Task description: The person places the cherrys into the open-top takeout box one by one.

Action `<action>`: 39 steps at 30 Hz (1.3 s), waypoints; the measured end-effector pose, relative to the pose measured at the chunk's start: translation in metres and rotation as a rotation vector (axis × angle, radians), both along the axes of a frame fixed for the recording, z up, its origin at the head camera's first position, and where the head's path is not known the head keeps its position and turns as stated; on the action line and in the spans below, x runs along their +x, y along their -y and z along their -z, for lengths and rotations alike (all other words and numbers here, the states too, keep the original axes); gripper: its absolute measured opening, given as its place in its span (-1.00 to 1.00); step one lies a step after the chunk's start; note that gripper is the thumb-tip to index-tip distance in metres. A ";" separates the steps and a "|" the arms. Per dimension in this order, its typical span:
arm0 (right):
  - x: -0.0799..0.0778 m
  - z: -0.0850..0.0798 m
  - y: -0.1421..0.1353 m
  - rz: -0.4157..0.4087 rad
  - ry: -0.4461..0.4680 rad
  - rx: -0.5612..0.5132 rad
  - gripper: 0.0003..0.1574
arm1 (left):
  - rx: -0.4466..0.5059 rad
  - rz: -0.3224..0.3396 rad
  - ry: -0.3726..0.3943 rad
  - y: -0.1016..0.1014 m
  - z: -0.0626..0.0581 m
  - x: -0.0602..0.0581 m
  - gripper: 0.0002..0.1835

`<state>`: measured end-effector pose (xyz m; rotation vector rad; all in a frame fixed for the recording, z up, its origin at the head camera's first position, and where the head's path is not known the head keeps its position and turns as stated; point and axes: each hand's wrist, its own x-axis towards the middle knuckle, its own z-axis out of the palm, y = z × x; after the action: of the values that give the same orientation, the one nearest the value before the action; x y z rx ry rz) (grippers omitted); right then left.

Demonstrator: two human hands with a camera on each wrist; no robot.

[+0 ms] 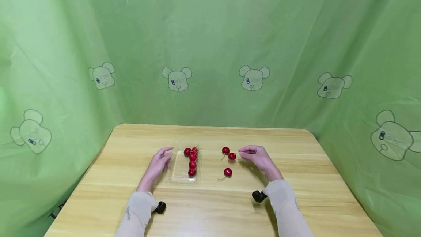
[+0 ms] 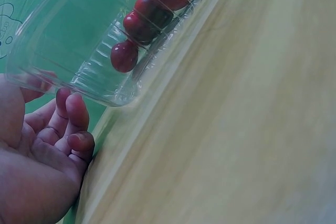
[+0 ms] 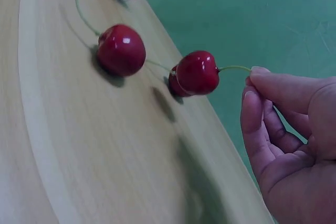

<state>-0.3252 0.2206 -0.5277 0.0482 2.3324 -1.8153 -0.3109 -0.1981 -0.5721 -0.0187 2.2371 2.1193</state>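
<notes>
A clear plastic container [image 1: 179, 178] sits left of centre on the table, with several red cherries [image 1: 192, 164] mostly along its right side. At its left edge my left hand [image 1: 159, 162] pinches the rim; one digit shows through the plastic in the left wrist view. My right hand [image 1: 258, 157] pinches the thin green stem of a cherry [image 3: 198, 73] between thumb and forefinger. That cherry hangs above the table, apart from its shadow. Partly behind it in the right wrist view is another cherry [image 1: 225, 150]. Closer to me lies a cherry [image 3: 122, 51] with its stem pointing left.
The wooden table [image 1: 210, 211] has rounded far corners. Green curtains [image 1: 213, 39] with bear-head prints enclose the back and both sides. A small black camera [image 1: 258, 196] is strapped at the right wrist and another black camera [image 1: 160, 207] at the left.
</notes>
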 end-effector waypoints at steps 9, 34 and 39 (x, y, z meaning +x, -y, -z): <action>-0.002 -0.010 0.008 -0.036 -0.001 -0.030 -0.67 | -0.003 -0.001 -0.016 0.001 -0.005 -0.002 -0.53; -0.003 -0.013 0.032 -0.096 -0.084 -0.069 -0.63 | 0.002 -0.006 0.000 0.000 0.000 -0.001 -0.53; -0.003 -0.013 0.038 -0.111 -0.073 -0.093 -0.62 | 0.002 -0.018 0.001 -0.001 0.001 0.001 -0.54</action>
<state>-0.3280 0.1825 -0.5146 -0.1593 2.2452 -1.8977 -0.3098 -0.1968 -0.5731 -0.0402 2.2425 2.1300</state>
